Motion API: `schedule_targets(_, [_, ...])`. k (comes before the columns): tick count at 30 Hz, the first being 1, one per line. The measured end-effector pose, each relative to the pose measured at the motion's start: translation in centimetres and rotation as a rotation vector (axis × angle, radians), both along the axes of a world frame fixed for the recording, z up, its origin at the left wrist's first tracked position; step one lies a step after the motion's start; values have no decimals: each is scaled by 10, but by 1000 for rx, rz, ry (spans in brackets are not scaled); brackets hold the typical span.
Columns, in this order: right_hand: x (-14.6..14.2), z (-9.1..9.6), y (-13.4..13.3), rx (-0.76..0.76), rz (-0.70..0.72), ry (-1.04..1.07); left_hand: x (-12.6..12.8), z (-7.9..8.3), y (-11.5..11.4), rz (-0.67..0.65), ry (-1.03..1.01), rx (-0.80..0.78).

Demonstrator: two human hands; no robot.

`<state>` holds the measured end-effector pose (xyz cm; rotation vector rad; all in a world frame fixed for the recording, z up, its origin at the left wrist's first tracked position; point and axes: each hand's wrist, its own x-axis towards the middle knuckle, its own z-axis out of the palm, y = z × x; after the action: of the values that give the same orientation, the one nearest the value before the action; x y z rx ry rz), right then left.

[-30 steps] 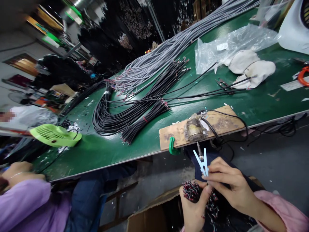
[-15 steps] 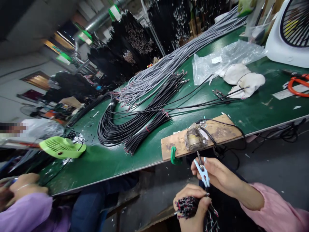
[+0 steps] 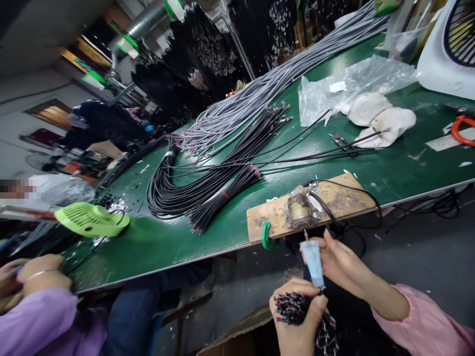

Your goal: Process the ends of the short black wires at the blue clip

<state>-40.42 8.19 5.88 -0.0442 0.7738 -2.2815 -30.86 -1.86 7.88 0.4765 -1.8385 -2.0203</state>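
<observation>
My left hand [image 3: 297, 319] is closed around a bundle of thin black cables [image 3: 291, 307] with stripped, coloured wire ends. Its thumb and forefinger pinch one end close below a light blue clothespin [image 3: 312, 262], seen on its flat face. That clothespin lines up with a thin metal shaft [image 3: 306, 235] below a small motor [image 3: 300, 210], which is fixed to a wooden board [image 3: 345, 195]. Behind and to the right of the clothespin is my right hand [image 3: 339, 262], thumb raised and apart from it; its other fingertips are partly hidden. More wire ends [image 3: 326, 333] hang below.
Black cables [image 3: 208, 183] and grey cables [image 3: 260, 94] lie across the green table [image 3: 156, 257]. A green clamp [image 3: 266, 236] grips the board. White gloves [image 3: 386, 118], cutters [image 3: 343, 143] and orange scissors [image 3: 462, 129] lie right. A co-worker's hand [image 3: 40, 272] is at left.
The clothespin has turned from its edge, with both legs showing, to its flat face. My right thumb has lifted away from it. The view has shifted slightly.
</observation>
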Motion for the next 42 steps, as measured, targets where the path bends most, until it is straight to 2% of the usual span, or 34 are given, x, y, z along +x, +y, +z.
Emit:
schedule_targets(3, [1, -10, 11, 111, -34, 110, 2, 1, 0, -42, 37, -41])
schedule_targets(6, [5, -11, 24, 293, -26, 341, 8, -4, 1, -96, -32, -37])
schedule_targets(10, [15, 4, 37, 452, -46, 728, 19, -16, 6, -23, -252, 22])
schedule_targets(12, [20, 14, 38, 501, -80, 899, 21, -18, 9, 24, -296, -10])
schedule_targets(14, [23, 20, 38, 548, -119, 982, 19, -17, 12, 11, -280, -66])
schedule_targets(18, [25, 19, 39, 636, -182, 979, 14, -17, 11, -76, -180, -119])
schedule_targets(21, [24, 12, 43, 659, -184, 941, 18, -23, 7, 0, -214, -21])
schedule_targets(24, [24, 8, 46, 620, -154, 912, 24, -28, 6, 44, -215, 28])
schedule_targets(31, [28, 10, 46, 620, -190, 1007, 23, -17, 11, -27, -230, 198])
schedule_targets(38, [30, 12, 48, 640, -195, 1086, 23, -24, 8, -58, -166, 79])
schedule_targets(42, [31, 12, 49, 647, -186, 1096, 22, -26, 8, -43, -179, 72])
